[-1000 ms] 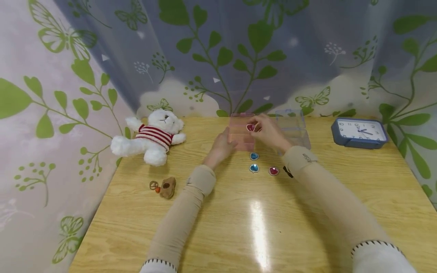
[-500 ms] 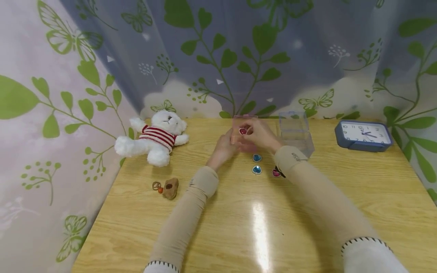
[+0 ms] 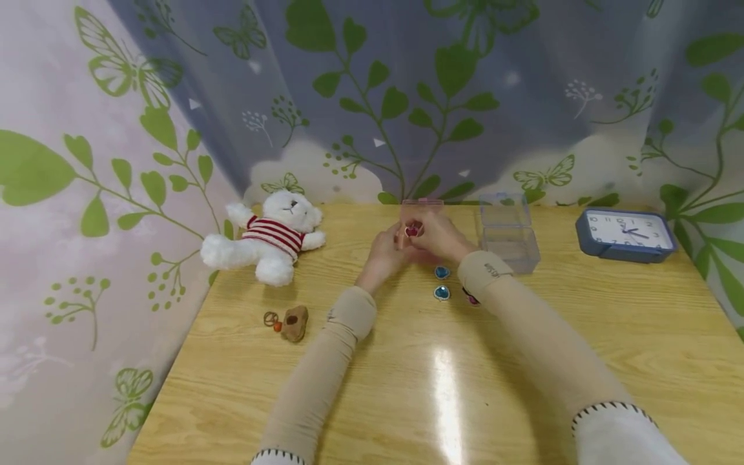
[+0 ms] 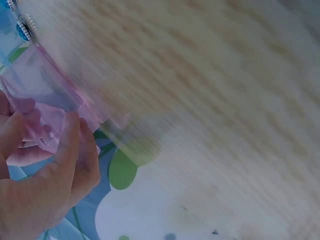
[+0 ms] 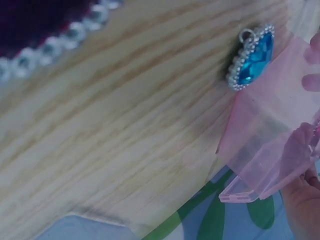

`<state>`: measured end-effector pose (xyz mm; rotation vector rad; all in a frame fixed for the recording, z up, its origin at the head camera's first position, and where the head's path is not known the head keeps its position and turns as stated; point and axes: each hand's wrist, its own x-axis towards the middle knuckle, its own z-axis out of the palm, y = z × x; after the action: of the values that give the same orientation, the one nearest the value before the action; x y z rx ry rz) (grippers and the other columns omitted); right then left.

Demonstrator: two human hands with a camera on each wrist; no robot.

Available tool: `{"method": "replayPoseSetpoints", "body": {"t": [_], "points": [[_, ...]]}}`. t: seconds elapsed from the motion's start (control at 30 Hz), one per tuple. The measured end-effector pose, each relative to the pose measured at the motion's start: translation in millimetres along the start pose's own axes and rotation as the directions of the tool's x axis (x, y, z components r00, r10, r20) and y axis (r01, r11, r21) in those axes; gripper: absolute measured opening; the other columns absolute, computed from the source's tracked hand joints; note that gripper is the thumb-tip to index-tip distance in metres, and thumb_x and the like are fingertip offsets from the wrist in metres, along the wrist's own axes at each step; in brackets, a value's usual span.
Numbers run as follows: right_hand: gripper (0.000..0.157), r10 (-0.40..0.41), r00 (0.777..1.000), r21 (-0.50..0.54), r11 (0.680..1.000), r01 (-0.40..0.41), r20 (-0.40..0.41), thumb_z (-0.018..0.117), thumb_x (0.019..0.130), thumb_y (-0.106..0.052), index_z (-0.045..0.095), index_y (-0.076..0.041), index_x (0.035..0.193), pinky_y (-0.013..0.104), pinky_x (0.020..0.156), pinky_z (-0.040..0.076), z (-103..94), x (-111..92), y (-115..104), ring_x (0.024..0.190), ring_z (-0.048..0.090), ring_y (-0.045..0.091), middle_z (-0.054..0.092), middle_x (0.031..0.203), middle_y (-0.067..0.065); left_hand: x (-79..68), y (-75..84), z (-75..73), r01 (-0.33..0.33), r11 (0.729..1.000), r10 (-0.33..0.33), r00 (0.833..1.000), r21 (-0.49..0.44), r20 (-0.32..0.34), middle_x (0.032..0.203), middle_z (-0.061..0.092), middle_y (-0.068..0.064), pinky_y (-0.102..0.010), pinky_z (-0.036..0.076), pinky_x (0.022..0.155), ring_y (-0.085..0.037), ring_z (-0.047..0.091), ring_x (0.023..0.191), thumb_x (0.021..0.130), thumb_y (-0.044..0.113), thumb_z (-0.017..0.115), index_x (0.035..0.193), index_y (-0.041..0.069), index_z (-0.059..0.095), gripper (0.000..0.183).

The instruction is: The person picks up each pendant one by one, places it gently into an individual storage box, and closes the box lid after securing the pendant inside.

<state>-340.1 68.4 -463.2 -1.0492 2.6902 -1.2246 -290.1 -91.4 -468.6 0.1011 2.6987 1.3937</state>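
A heart-shaped red gem pendant [image 3: 412,230] is pinched by my right hand [image 3: 440,236] over the pink transparent box [image 3: 423,203], whose lid stands raised. My left hand [image 3: 386,254] grips that box at its left side; in the left wrist view, bent fingers [image 4: 68,145] touch the pink wall. In front of the box lie two blue gem pendants, the farther one [image 3: 442,272] and the nearer one [image 3: 442,293]. Another red pendant [image 3: 473,299] is partly covered by the right sleeve, and its beaded edge [image 5: 50,50] fills a corner of the right wrist view.
To the right stands a clear box [image 3: 511,250] with its bluish lid [image 3: 504,210] up. A blue alarm clock [image 3: 625,235] is at the far right. On the left lie a white teddy bear [image 3: 273,236] and a brown plush keychain [image 3: 294,323]. A patterned curtain [image 3: 372,97] hangs behind the table.
My right hand has carried the red pendant left and down to the pink box, near the left hand. The right sleeve now covers more of the red pendant on the table.
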Motion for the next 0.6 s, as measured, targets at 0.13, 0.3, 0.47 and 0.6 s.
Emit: {"method": "replayPoseSetpoints", "body": {"t": [0.13,0.3,0.47,0.6], "points": [[0.008,0.08,0.997,-0.064,0.995,-0.079,0.016,0.077,0.091,0.0,0.078,-0.007,0.091,0.038,0.083,0.059,1.6,0.4,-1.7,0.09,0.068,0.024,0.077,0.1,0.009,-0.4,-0.2,0.0,-0.02,1.0,0.02,1.0,0.01,-0.006,0.122,0.071,-0.024,-0.044,0.057,0.101,-0.034,0.067,0.111,0.095,0.005,0.072,0.158,0.002,0.044,0.07],[0.005,0.145,0.989,-0.192,0.972,-0.135,0.04,0.077,0.093,-0.005,0.079,-0.009,0.092,0.034,0.081,0.055,3.6,2.3,-1.4,0.086,0.066,0.021,0.079,0.097,0.008,0.3,-0.4,0.5,-0.025,1.0,0.025,1.0,0.016,-0.011,0.116,0.07,-0.024,-0.043,0.055,0.097,-0.029,0.062,0.102,0.096,0.007,0.073,0.155,0.001,0.049,0.064],[0.006,0.147,0.988,-0.235,0.963,-0.131,0.052,0.079,0.091,-0.003,0.081,-0.008,0.092,0.036,0.087,0.059,6.8,4.4,1.4,0.09,0.07,0.022,0.081,0.101,0.009,1.4,-0.9,2.0,-0.027,0.999,0.027,1.0,0.025,-0.012,0.108,0.068,-0.025,-0.04,0.052,0.096,-0.025,0.056,0.098,0.097,0.007,0.073,0.151,0.002,0.053,0.058],[0.009,0.159,0.986,-0.251,0.958,-0.141,0.053,0.08,0.089,-0.001,0.081,-0.009,0.094,0.037,0.09,0.059,8.7,5.5,0.8,0.094,0.071,0.023,0.081,0.104,0.008,2.0,-1.5,2.5,-0.02,1.0,0.02,1.0,0.017,-0.005,0.111,0.067,-0.026,-0.04,0.052,0.098,-0.027,0.057,0.101,0.098,0.008,0.072,0.155,0.0,0.048,0.063]]}}
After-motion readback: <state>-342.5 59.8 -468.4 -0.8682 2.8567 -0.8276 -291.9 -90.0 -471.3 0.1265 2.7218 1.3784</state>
